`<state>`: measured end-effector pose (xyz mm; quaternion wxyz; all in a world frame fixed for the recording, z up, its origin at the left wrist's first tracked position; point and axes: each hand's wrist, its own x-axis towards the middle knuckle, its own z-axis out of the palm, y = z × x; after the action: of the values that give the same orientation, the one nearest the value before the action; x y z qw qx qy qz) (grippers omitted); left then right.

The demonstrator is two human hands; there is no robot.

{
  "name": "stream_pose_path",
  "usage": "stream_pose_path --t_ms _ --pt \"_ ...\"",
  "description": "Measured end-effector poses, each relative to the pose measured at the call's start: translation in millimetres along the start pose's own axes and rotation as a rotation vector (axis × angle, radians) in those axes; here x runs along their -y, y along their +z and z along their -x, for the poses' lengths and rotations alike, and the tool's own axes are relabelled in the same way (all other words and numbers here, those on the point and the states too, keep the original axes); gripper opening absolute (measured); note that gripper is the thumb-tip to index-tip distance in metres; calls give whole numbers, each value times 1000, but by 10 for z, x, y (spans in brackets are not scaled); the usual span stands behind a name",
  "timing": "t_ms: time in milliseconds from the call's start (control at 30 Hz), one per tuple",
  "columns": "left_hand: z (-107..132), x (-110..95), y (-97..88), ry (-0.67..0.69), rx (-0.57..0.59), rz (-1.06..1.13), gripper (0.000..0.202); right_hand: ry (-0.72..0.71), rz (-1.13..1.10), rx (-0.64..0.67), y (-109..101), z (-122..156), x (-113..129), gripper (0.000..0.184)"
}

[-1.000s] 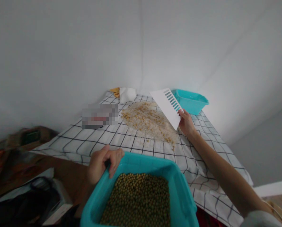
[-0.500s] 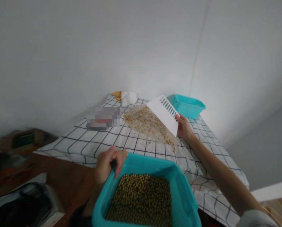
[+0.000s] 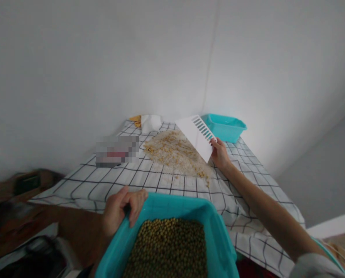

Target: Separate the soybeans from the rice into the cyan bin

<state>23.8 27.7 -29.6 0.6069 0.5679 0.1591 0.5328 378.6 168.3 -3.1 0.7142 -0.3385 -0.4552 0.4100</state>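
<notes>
My left hand is closed over the far left corner of a teal plastic tub, its fingers hooked over the rim. Small round greenish-brown beans or pellets cover the tub's bottom. Out over the table, my right hand grips a white flat panel with a row of slots along one edge. The panel is tilted, and its lower part stands at the right side of a spread of pale and yellow granules. Part of that spread is hidden behind the panel.
A second teal tub stands at the back right of the table, near the wall. White-and-black checked cloth covers the table. At the back left lie a white item and a yellow-brown cloth. A blurred-out object lies on the left.
The view has shifted, so the table and the near tub appear slightly further left. My left hand stays on the tub rim; my right hand still holds the panel in nearly the same tilt.
</notes>
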Motion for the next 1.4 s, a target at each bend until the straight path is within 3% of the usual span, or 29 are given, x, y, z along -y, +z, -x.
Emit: stream_pose_path --t_ms 100,400,500,733,900,1000,1233,1400 --pt "-9 -10 -45 -27 55 -35 67 -4 -5 -26 -26 -18 -32 37" --pt "21 64 -87 -13 13 21 65 2 26 -1 -75 -28 1 42" --pt "7 65 -86 -7 37 15 64 11 40 38 -53 -15 68 41" --pt "26 79 17 52 -55 35 67 67 63 186 60 77 192 45" --pt "9 84 19 75 -11 32 66 156 85 280 115 113 233 43" --pt "-34 107 104 70 -50 58 68 187 92 315 119 118 257 45" --pt "-94 257 517 20 -135 31 72 148 89 276 103 134 238 35" --pt "-87 285 585 4 -198 17 72 114 116 226 44 69 315 38"
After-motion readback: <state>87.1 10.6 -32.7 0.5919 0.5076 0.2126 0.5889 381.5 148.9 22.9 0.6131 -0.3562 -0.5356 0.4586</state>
